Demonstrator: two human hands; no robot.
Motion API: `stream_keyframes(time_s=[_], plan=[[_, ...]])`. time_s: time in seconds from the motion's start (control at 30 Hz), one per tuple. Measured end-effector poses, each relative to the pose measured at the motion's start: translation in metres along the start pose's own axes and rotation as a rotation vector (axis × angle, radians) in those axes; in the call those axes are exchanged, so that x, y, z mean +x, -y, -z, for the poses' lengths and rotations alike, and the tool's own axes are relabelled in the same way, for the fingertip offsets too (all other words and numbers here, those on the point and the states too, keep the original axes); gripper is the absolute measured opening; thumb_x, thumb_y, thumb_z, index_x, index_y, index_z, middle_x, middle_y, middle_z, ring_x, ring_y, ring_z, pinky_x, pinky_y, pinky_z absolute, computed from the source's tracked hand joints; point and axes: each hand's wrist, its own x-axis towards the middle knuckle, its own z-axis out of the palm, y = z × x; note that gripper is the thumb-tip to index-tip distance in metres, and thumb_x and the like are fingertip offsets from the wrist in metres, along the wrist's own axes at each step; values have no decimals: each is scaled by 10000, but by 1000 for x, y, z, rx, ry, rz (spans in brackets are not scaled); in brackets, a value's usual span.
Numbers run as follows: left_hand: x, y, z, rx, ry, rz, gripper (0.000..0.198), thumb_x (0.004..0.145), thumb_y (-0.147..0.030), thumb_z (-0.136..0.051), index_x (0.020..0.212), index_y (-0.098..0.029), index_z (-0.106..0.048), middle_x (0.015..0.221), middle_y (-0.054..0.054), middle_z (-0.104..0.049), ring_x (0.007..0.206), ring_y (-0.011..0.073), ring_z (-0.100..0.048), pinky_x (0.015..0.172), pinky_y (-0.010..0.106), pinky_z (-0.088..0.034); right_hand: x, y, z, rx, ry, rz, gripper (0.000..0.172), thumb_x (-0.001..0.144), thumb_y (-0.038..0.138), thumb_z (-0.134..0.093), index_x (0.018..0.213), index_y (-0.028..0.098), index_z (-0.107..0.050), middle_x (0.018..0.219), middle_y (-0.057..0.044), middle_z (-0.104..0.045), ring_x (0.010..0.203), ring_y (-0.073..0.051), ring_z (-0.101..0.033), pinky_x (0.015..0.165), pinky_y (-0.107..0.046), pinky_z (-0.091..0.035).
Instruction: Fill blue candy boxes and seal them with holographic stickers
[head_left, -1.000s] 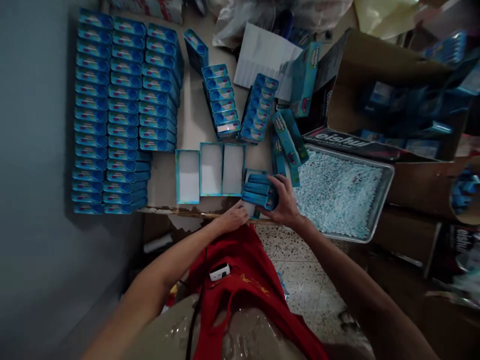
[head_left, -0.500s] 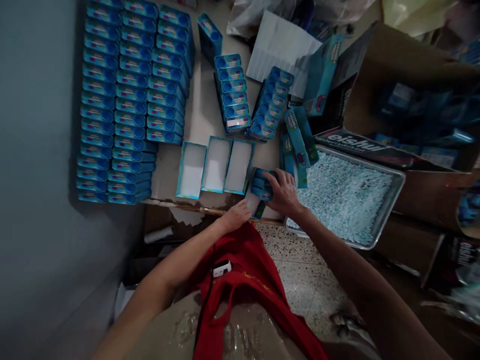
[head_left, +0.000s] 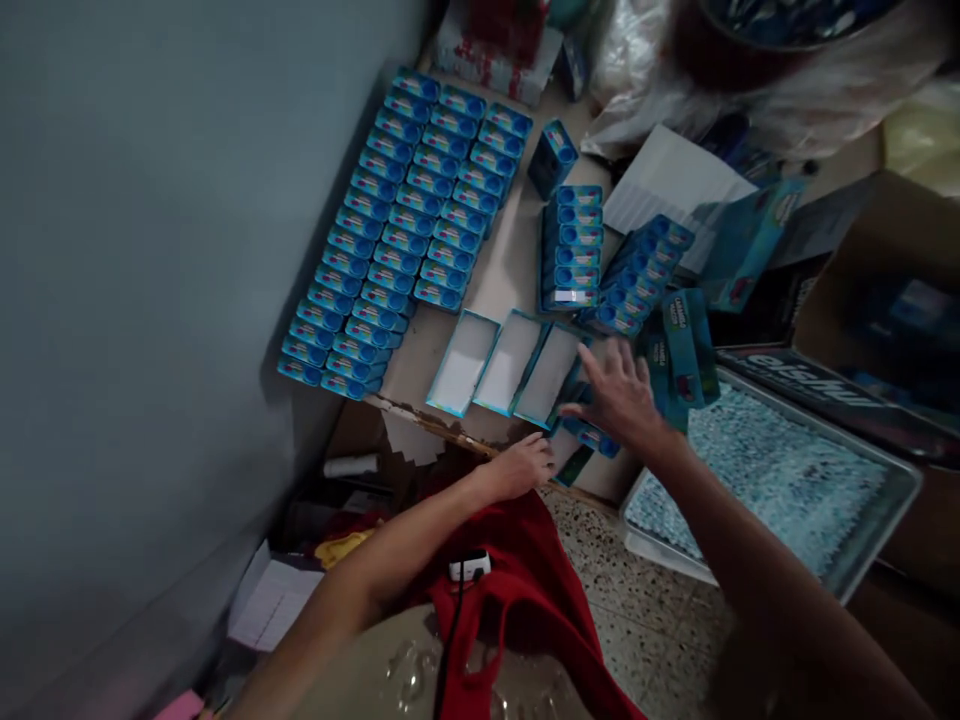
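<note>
My right hand (head_left: 619, 395) hovers with its fingers spread over a few small blue boxes (head_left: 596, 437) lying at the table's front edge; it holds nothing. My left hand (head_left: 525, 465) rests at the table edge just left of them with its fingers curled, and what it grips is hidden. Three empty open blue trays with white insides (head_left: 510, 358) lie side by side just beyond my hands. Two short rows of small blue boxes (head_left: 570, 245) stand behind the trays.
A large block of stacked blue boxes (head_left: 405, 230) fills the table's left side by the grey wall. A metal tray of pale blue pellets (head_left: 780, 480) sits at the right, upright blue cartons (head_left: 679, 340) beside it, and an open cardboard box (head_left: 862, 300) behind.
My right hand has let go of the stack of small blue boxes and lifted with its fingers spread. The camera has swung and tilted to the left. My left hand has stayed at the table edge.
</note>
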Motion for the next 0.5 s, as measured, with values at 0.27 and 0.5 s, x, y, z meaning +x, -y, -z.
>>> stream_keyframes(time_s=[0.27, 0.5], plan=[[-70, 14, 26, 1, -143, 269, 135, 1026, -223, -590, 1062, -193, -716, 1154, 88, -709, 1237, 246, -620, 1219, 458, -437, 201, 175, -9, 423, -288, 218, 1037, 908, 638, -707, 1656, 69, -270, 1704, -304, -231, 1632, -469, -105, 1254, -781, -106], [-115, 12, 27, -76, -227, 449, 192, 987, -132, -601, 1104, -205, -734, 1198, 128, -724, 1245, 297, -628, 1148, 515, -512, 185, 206, -23, 417, -189, 160, 816, 996, 342, -631, 1678, 144, -228, 1701, -226, -284, 1636, -416, -155, 1254, -802, -49]])
